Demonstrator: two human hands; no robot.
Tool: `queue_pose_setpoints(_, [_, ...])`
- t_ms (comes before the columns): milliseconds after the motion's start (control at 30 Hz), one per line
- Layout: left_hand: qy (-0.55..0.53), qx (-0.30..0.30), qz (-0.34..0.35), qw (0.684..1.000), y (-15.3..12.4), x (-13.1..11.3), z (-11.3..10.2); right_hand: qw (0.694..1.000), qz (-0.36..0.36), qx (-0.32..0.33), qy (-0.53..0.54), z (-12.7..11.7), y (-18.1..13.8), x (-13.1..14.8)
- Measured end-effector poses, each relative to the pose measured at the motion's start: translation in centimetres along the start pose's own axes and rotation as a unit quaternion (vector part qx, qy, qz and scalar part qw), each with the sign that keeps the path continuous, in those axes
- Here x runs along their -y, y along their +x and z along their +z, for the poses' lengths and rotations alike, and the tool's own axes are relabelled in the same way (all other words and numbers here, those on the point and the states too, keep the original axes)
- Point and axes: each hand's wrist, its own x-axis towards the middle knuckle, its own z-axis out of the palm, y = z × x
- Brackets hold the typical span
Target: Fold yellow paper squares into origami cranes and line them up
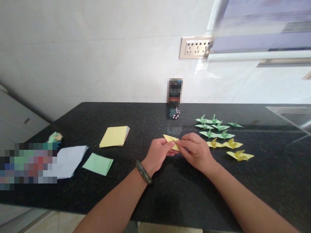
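Note:
Both of my hands meet above the middle of the black counter on a partly folded yellow paper. My left hand, with a dark green bangle at the wrist, pinches the paper's left part between thumb and fingers. Fingers of my right hand are closed on the paper's right end. Just to the right lie folded paper cranes: several green cranes farther back and three yellow cranes nearer me.
A stack of square sheets with yellow on top lies left of centre. A green sheet and a white sheet lie nearer the left edge, by crumpled paper. A small dark object leans on the wall below a socket strip.

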Motion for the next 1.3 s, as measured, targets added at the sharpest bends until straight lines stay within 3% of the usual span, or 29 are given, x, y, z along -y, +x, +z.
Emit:
queue_pose_setpoints(333, [-0.050,-0.017,-0.015,0.998,0.31,0.08,-0.26,0.998,-0.005,0.056,-0.005,-0.36,0.13,0.20])
queue_pose_setpoints(500, [-0.005,-0.020,0.010,1.000,0.15,-0.25,-0.08,0.996,0.033,0.053,0.056,-0.39,0.22,0.00])
queue_pose_setpoints(700, [0.052,-0.026,0.020,0.998,0.07,-0.46,0.01,0.997,0.060,0.026,0.052,-0.42,0.26,0.14])
queue_pose_setpoints(1033, [0.074,-0.027,0.046,0.996,-0.18,-0.24,0.32,0.999,0.017,-0.012,-0.027,0.18,0.25,0.24])
queue_pose_setpoints(1300, [0.054,-0.030,0.052,0.997,-0.16,-0.17,0.19,1.000,-0.014,0.004,0.006,0.10,0.07,0.12])
